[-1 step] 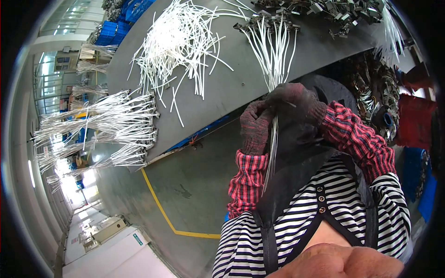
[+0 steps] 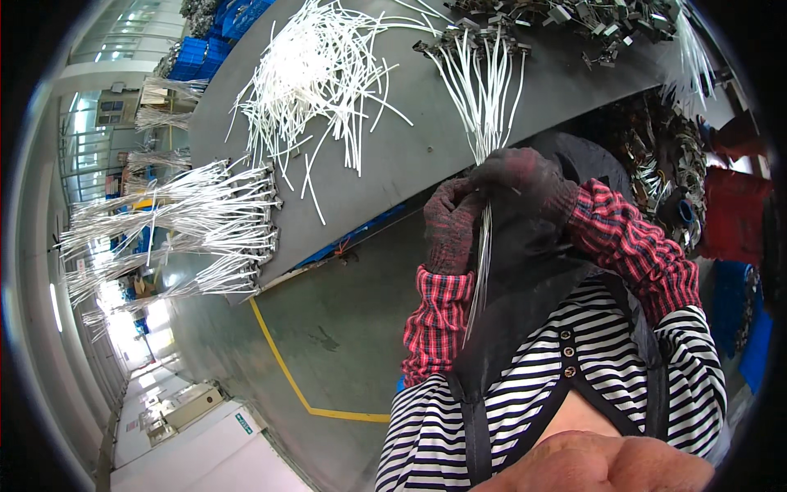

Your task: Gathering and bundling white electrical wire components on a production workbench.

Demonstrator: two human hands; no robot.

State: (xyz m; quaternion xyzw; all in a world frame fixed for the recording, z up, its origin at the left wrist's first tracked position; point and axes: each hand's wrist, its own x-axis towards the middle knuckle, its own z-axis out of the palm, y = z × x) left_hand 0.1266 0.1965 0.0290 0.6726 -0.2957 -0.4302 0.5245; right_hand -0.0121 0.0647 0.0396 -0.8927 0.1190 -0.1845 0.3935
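A bundle of thin white wires (image 2: pixel 484 98) lies over the table's near edge, its grey-black end pieces (image 2: pixel 471 41) spread on the tabletop. Both my hands, in dark worn gloves, close around the middle of this bundle. My left hand (image 2: pixel 451 220) grips it from the left, fingertips pressed against those of the other hand. My right hand (image 2: pixel 525 179) wraps over the bundle from the right and hides the spot where the fingers meet. Below the hands, the loose wire tails hang down in front of a black apron (image 2: pixel 533 254).
On the grey table (image 2: pixel 393 156) sits a large loose heap of white wires (image 2: pixel 316 74). Tied wire bundles (image 2: pixel 172 217) are stacked at the left edge. Dark metal clips (image 2: pixel 590 20) pile up at the far right. A red container (image 2: pixel 734 213) stands to the right.
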